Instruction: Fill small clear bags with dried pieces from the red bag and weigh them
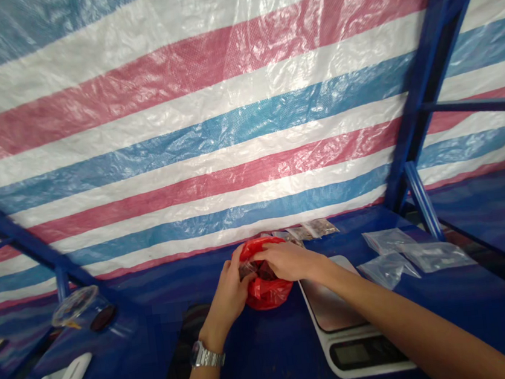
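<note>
Low in the middle of the frame, the left hand [228, 294] grips the side of the red plastic bag [264, 285]. The right hand [287, 261] has its fingers pinching small stuff at the bag's open mouth. A hard tug could rip the thin bag and spill it beside the kitchen scale [339, 307].

wall: striped red-white-blue tarp [209, 127] | frame: blue metal posts [422, 79] | surface: dark blue table [272, 363]

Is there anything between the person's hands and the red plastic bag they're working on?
Nothing visible: the left hand and right hand are both already on the red plastic bag, beside the kitchen scale.
</note>
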Demonstrator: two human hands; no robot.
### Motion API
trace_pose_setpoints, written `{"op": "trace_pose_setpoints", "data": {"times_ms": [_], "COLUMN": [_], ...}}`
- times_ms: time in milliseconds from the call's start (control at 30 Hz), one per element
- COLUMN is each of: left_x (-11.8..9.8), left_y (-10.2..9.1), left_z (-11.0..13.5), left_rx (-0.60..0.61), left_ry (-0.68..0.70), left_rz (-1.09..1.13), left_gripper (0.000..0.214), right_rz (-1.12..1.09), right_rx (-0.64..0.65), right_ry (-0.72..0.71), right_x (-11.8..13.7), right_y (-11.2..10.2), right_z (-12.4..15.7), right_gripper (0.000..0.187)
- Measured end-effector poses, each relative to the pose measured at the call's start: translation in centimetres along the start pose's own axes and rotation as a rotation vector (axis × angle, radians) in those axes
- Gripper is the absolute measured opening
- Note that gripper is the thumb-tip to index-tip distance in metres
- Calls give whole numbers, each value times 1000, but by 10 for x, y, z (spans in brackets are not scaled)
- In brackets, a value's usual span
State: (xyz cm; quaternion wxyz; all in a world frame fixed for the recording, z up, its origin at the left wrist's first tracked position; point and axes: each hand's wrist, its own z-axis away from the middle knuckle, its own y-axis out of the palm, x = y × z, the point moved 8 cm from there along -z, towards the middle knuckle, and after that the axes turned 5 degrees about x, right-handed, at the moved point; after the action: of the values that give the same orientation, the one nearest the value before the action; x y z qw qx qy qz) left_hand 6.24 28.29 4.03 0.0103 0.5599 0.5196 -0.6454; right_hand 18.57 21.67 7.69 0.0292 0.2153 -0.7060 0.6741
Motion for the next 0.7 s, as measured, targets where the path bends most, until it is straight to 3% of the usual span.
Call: {"op": "trace_pose_setpoints", "data": {"times_ms": [200,367,533,700], "left_x": [-1,2,2,5], "left_y": [3,7,5,3], "left_z": [0,-1,-2,-3], "left_rx": [9,49,32,-12], "left_ry": [-12,-24,9,14], "left_rz": [2,-34,-22,-30], "left_gripper": [71,73,71,70], "right_rz": [20,99,46,79], "right_rx": [0,-34,4,6], "right_ry": [-43,78,-45,101], "right_x": [7,-2,9,3], "right_y": [0,-3,1,-13], "right_z": [0,2,0,6], "right_gripper": [44,38,42,38]}}
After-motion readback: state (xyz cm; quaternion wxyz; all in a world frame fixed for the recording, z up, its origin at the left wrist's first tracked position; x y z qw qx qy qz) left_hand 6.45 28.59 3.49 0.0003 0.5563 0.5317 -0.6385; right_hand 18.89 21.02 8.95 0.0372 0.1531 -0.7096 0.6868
